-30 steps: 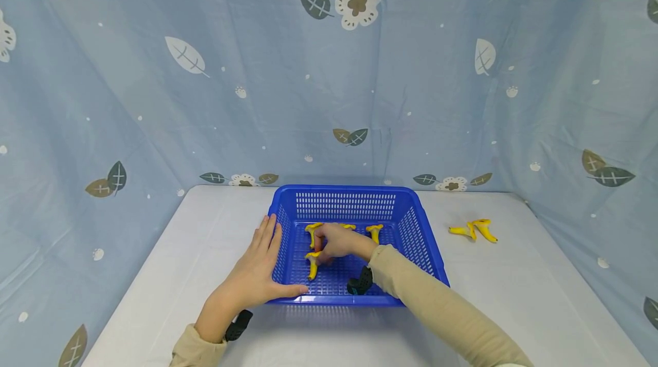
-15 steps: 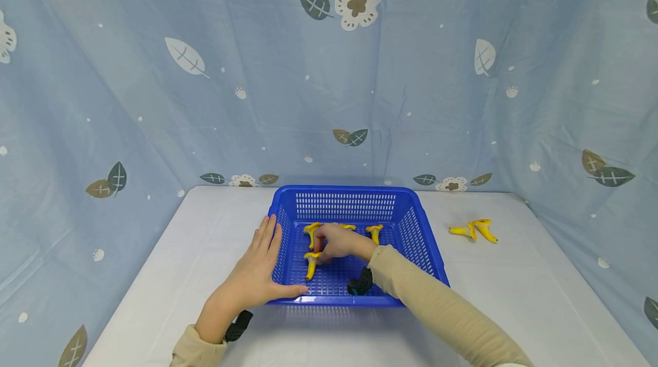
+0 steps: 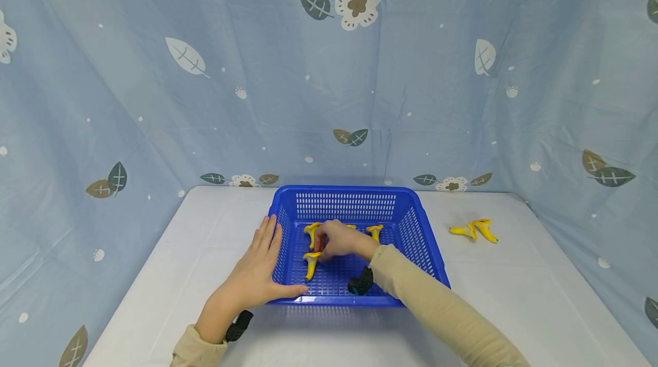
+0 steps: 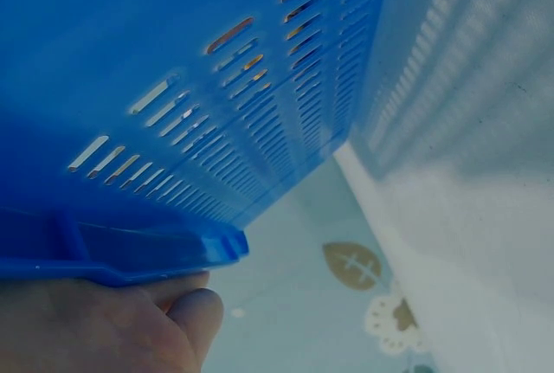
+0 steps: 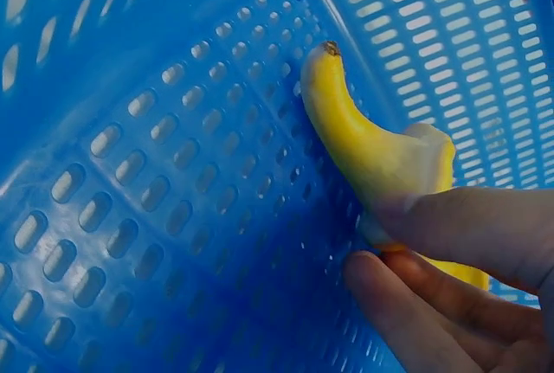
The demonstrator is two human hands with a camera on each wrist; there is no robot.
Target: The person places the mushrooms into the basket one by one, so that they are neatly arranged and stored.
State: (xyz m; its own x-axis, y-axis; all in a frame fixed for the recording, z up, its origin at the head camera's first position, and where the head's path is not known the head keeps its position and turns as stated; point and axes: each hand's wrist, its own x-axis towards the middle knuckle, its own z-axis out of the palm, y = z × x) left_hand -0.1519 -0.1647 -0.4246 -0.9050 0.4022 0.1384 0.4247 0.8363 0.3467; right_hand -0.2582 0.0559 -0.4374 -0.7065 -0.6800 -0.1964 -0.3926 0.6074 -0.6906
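Right hand is down inside the blue basket, fingertips pinched on the thick end of a small yellow banana — the wrist view shows thumb and forefinger closed over its cut end, the tapered tip pointing away across the slotted floor. The grip looks shallow, right at the end of the fruit, so a lift from here could let it pivot or slip free and drop back among the others. Two more bananas lie close by on the basket floor: one just beyond the fingers, one toward the right wall — a careless sweep of the knuckles could knock them about.

Left hand lies flat against the basket's left wall, fingers straight, thumb along the near rim, holding nothing. If that bracing slackens, the light basket may skid on the smooth white table.

Out on the table, well apart to the right, another pair of bananas rests by itself.
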